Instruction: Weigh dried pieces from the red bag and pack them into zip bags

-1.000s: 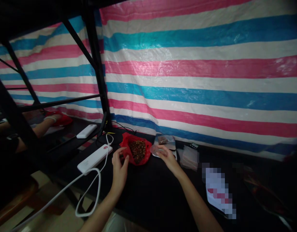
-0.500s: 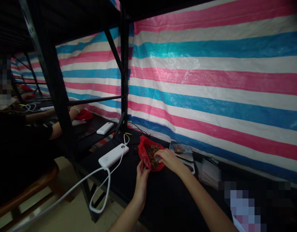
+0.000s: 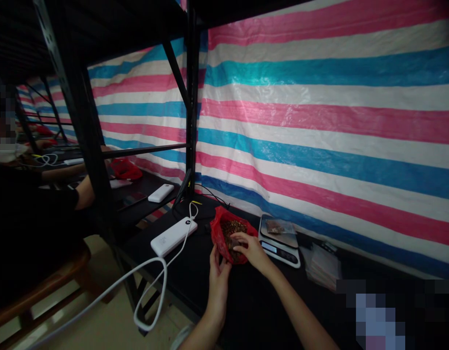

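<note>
Bag: red bag [image 3: 220, 232] of brown bits, on the table [image 3: 195, 272], at 12 o'clock from both hands.
Right hand [image 3: 251, 249]: nearer, fingers dipped inside, closure unclear.
Left hand [image 3: 219, 272]: fingers spread at the bag's near edge.
Scale [image 3: 282, 243]: at 3 o'clock of the bag.

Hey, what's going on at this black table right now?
A person sits at a black table with both bare hands at a crumpled red plastic bag of small brown pieces. The right hand reaches into the bag's mouth; the left hand is at its near edge. Just right of the bag sits a small digital scale with a clear packet on its pan. A white power bank with a white cable lies to the left. Another person works at the next table.
</note>
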### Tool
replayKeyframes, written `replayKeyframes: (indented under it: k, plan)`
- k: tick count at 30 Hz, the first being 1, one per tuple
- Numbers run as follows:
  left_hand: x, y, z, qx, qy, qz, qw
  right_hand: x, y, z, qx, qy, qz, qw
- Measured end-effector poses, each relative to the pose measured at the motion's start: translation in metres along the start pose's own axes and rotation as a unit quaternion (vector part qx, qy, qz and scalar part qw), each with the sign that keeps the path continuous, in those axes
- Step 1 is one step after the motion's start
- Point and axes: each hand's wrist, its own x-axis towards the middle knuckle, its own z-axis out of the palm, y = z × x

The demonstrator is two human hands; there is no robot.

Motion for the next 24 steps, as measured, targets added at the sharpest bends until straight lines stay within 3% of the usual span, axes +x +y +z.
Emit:
replayKeyframes:
  k: [7,13,15,18,22,24]
  plan:
    - [-0.003,-0.001,-0.007,0.123,-0.006,0.12,0.985,-0.003,-0.005,-0.007,0.126,0.095,-0.011,0.987]
    - [-0.005,0.024,0.009,0.27,-0.028,0.215,0.938,-0.007,-0.015,-0.042,0.168,0.196,-0.018,0.966]
    - [0.004,0.029,0.026,0.304,-0.077,0.242,0.918,-0.014,-0.019,-0.061,0.173,0.229,-0.026,0.958]
    - [0.034,0.025,0.062,0.341,-0.207,0.278,0.873,-0.028,-0.02,-0.092,0.189,0.291,-0.046,0.937]
    - [0.09,-0.002,0.117,0.377,-0.404,0.285,0.783,-0.049,-0.008,-0.126,0.192,0.37,-0.062,0.907]
    - [0.113,-0.02,0.14,0.397,-0.438,0.269,0.761,-0.056,0.004,-0.136,0.182,0.399,-0.061,0.897]
